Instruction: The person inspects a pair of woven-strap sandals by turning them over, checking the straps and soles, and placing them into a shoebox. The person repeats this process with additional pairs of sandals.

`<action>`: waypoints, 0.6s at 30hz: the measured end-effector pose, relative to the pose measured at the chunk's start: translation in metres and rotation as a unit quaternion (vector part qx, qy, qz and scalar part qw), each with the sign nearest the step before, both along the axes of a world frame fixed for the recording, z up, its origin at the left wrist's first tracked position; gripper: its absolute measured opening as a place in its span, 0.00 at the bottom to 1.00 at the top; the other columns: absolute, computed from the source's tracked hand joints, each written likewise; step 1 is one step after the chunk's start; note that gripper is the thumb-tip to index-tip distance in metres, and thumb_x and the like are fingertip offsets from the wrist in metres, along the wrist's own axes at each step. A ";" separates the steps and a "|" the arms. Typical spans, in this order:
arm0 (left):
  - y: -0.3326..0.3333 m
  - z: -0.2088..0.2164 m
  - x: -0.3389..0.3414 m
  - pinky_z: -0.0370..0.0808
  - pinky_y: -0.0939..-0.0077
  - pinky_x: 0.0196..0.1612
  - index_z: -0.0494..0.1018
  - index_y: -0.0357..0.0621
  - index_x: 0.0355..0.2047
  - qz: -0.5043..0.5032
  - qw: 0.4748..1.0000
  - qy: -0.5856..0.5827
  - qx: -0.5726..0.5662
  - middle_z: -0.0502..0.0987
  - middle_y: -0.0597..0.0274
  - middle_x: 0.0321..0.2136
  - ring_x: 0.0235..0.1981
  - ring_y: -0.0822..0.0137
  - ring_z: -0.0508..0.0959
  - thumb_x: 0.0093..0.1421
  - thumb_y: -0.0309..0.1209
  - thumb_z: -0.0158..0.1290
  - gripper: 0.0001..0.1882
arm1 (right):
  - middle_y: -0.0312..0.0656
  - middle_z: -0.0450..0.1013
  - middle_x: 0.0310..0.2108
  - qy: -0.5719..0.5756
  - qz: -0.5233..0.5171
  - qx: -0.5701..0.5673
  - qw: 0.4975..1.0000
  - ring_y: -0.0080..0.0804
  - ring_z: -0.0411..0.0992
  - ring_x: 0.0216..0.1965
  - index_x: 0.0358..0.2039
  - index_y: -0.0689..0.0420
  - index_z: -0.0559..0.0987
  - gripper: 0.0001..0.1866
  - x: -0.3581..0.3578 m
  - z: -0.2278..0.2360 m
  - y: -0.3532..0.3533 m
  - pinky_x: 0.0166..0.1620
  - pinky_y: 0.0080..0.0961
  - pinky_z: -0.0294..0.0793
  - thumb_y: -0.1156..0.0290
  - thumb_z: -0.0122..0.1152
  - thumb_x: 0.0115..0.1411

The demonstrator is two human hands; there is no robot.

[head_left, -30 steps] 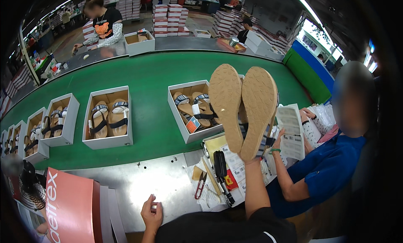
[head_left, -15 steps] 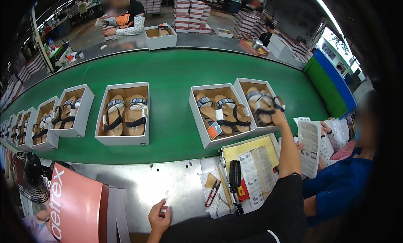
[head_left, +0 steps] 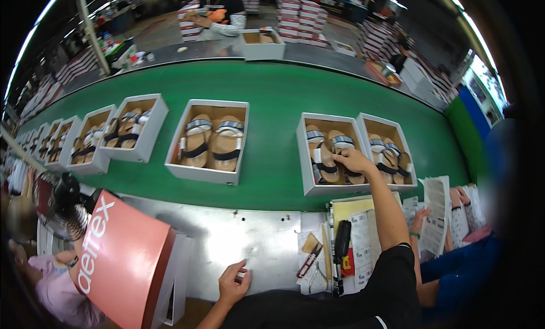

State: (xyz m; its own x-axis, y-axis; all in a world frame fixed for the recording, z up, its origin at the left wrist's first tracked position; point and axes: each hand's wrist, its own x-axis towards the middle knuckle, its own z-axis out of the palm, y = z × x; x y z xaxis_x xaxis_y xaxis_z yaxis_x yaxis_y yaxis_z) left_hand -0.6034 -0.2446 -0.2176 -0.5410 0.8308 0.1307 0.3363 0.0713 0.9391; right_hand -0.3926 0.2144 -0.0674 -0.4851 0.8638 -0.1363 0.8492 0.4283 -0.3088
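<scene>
My right hand (head_left: 354, 161) reaches into an open white shoe box (head_left: 306, 178) on the green belt. Its fingers are closed on the side of a sandal (head_left: 325, 157) with a tan footbed, a dark strap and white wrapping. Part of the sandal is behind the hand. A second sandal (head_left: 342, 140) lies beside it. Touching this box on the right is another white box (head_left: 404, 130) with a pair of sandals (head_left: 389, 155). My left hand (head_left: 234, 282) hovers low over the metal table (head_left: 267, 232), fingers loosely curled and apart, holding nothing.
More boxed sandals (head_left: 213, 141) stand leftward along the green belt (head_left: 272, 90). A pink box (head_left: 128, 255) and a fan (head_left: 57, 198) are at left. Red-handled snips (head_left: 309, 262) and a tray with label sheets (head_left: 363, 238) lie near my right arm. A co-worker's hand (head_left: 420, 220) holds papers (head_left: 436, 209).
My right hand has moved left from the sandals in the right box to a sandal in the neighbouring box. The orange tag there no longer shows. The whole view has shifted.
</scene>
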 end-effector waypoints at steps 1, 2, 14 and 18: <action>-0.001 0.002 0.000 0.80 0.81 0.28 0.77 0.35 0.48 0.001 1.000 -0.005 -0.004 0.80 0.51 0.40 0.35 0.68 0.83 0.57 0.23 0.60 0.18 | 0.62 0.78 0.37 0.043 0.006 0.004 0.999 0.58 0.77 0.42 0.39 0.66 0.81 0.36 -0.009 -0.008 -0.001 0.46 0.43 0.74 0.38 0.52 0.62; -0.002 0.003 0.000 0.79 0.81 0.28 0.77 0.35 0.48 0.001 1.000 -0.010 -0.008 0.80 0.52 0.41 0.35 0.69 0.83 0.57 0.22 0.59 0.17 | 0.62 0.78 0.37 0.085 0.011 0.005 0.996 0.56 0.77 0.42 0.41 0.67 0.81 0.38 -0.022 -0.015 -0.001 0.46 0.42 0.74 0.36 0.52 0.61; -0.010 0.002 -0.005 0.81 0.80 0.28 0.77 0.38 0.49 0.002 1.000 -0.005 0.005 0.81 0.54 0.38 0.30 0.71 0.83 0.57 0.25 0.61 0.18 | 0.63 0.75 0.37 0.208 0.124 0.050 0.969 0.63 0.72 0.43 0.34 0.63 0.76 0.13 -0.177 -0.031 -0.041 0.47 0.52 0.70 0.66 0.50 0.60; -0.006 0.000 -0.003 0.81 0.80 0.28 0.77 0.38 0.49 -0.005 1.000 -0.003 0.023 0.81 0.53 0.39 0.32 0.70 0.83 0.57 0.25 0.61 0.17 | 0.61 0.77 0.36 0.241 0.052 0.033 0.968 0.61 0.74 0.42 0.33 0.62 0.78 0.14 -0.212 -0.027 -0.045 0.46 0.48 0.73 0.64 0.51 0.59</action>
State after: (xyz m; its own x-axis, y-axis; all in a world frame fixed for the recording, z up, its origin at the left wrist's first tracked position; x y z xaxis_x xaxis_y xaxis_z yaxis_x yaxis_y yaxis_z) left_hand -0.6065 -0.2501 -0.2172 -0.5345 0.8289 0.1651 0.3306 0.0253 0.9434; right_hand -0.6046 0.1698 -0.0946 -0.5638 0.8055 0.1825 0.5639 0.5369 -0.6275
